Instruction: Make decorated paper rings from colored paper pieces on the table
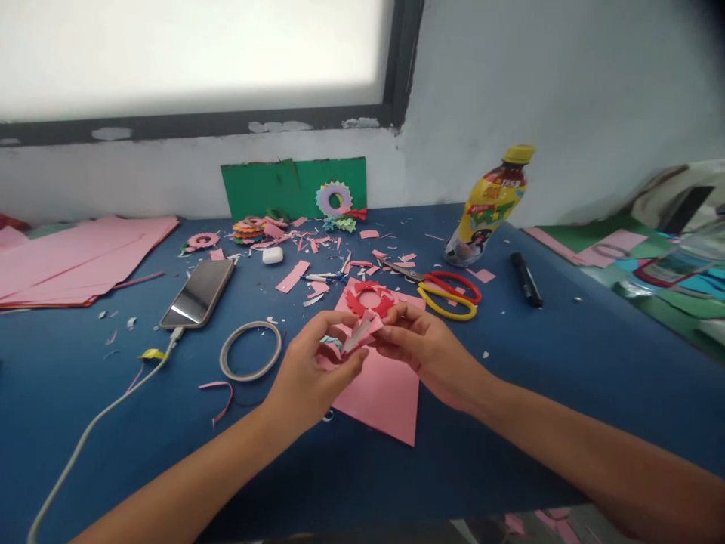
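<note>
Both the left hand [311, 372] and the right hand [430, 351] grasp 1 small folded pink paper piece [362, 331], held between their fingertips above a pink sheet [385, 393], with a toothed red ring [352, 300] just beyond, scissors [422, 279] farther right, and a roll of tape [224, 357] left of the left hand.

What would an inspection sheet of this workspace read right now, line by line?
Surface: blue tabletop, littered with paper scraps.
Job's things: folded pink paper in hand; red paper ring at the far end of the pink sheet.
Clutter: scissors, tape roll, phone, marker, bottle.
Hands: left hand and right hand both grip the folded paper.
Cables: white cable plugged into the phone.
Surroundings: window and pale wall behind.
</note>
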The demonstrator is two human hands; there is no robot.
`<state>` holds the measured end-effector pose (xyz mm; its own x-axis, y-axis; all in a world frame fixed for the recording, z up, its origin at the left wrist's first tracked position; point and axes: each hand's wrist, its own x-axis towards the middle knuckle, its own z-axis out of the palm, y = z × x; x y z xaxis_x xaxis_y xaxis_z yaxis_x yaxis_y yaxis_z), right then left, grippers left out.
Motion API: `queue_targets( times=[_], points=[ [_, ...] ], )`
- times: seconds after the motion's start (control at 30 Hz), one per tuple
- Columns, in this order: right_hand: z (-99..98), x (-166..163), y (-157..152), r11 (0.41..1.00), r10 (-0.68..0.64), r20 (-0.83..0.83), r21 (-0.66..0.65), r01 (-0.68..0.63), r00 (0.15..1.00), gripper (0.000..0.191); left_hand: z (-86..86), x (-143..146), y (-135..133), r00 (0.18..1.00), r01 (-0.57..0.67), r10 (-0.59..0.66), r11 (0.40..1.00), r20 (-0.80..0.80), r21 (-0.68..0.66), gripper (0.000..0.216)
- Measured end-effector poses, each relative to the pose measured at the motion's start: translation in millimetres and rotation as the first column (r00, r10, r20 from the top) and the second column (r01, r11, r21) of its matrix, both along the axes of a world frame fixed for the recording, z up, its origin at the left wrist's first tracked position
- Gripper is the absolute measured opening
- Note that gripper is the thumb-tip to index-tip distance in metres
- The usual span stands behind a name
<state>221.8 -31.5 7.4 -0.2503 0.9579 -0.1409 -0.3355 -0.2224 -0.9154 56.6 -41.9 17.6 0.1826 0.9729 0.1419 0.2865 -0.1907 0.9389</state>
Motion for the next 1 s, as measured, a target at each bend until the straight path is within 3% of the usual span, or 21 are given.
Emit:
queue_targets(
  times=[0.1, 0.17, 0.2, 0.23, 0.27, 0.3, 0.37, 0.43, 0.5, 0.63, 0.83, 1.0],
  points=[
    [-2.9, 2.3, 5.0, 0.994, 0.049, 0.134, 0.092, -0.061, 0.990, 0.023, -1.7, -2.9, 3.1, 0.999, -0.052, 0.052, 0.997, -0.008, -0.050, 0.024],
    [-1.3, 14.8, 16.6, 0.948, 0.018, 0.409, 0.283, -0.146, 0.913, 0.017, -2.0, -5.3, 5.5, 0.998, -0.062, 0.062, 0.996, -0.003, -0.060, 0.025],
    [0.3, 25.0, 24.8, 0.892, -0.053, 0.588, 0.392, -0.227, 0.807, 0.014, -1.9, -6.4, 6.6, 0.998, -0.068, 0.067, 0.996, -0.009, -0.052, 0.025],
    [2.2, 37.5, 33.9, 0.825, -0.235, 0.726, 0.501, -0.262, 0.646, 0.012, -1.9, -7.3, 7.6, 0.997, -0.073, 0.073, 0.997, -0.019, -0.036, 0.023],
    [4.1, 51.4, 43.5, 0.774, -0.435, 0.785, 0.576, -0.262, 0.440, 0.011, -1.9, -8.1, 8.4, 0.997, -0.076, 0.076, 0.997, -0.032, -0.014, 0.022],
    [5.7, 66.0, 52.8, 0.766, -0.537, 0.815, 0.579, -0.280, 0.215, 0.013, -1.9, -8.6, 9.1, 0.996, -0.073, 0.073, 0.997, -0.046, 0.005, 0.020],
    [7.9, 92.5, 68.1, 0.860, -0.472, 0.873, 0.426, -0.282, -0.122, 0.022, -2.2, -9.2, 10.1, 0.996, -0.050, 0.052, 0.998, -0.071, 0.022, 0.019],
    [8.6, 109.6, 76.9, 0.932, -0.306, 0.912, 0.228, -0.282, -0.274, 0.026, -2.9, -9.0, 10.9, 0.996, -0.013, 0.012, 1.000, -0.090, -0.013, 0.020],
    [8.0, 114.8, 79.1, 0.947, -0.253, 0.908, 0.162, -0.277, -0.335, 0.028, -4.4, -7.9, 11.3, 0.996, 0.033, -0.042, 0.993, -0.083, -0.112, 0.023],
    [2.8, 104.0, 74.2, 0.908, -0.364, 0.862, 0.243, -0.342, -0.353, 0.032, -10.5, -5.1, 10.7, 0.990, 0.083, -0.111, 0.958, -0.089, -0.276, 0.025],
    [-6.6, 97.4, 73.6, 0.868, -0.430, 0.830, 0.271, -0.417, -0.356, 0.032, -17.4, -8.0, 11.7, 0.852, 0.209, -0.156, 0.976, -0.500, 0.053, 0.018],
    [0.8, 88.3, 68.3, 0.841, -0.488, 0.824, 0.354, -0.409, -0.289, 0.026, -18.7, -9.0, 10.9, 0.839, 0.241, -0.175, 0.968, -0.515, 0.064, 0.020]
  ],
)
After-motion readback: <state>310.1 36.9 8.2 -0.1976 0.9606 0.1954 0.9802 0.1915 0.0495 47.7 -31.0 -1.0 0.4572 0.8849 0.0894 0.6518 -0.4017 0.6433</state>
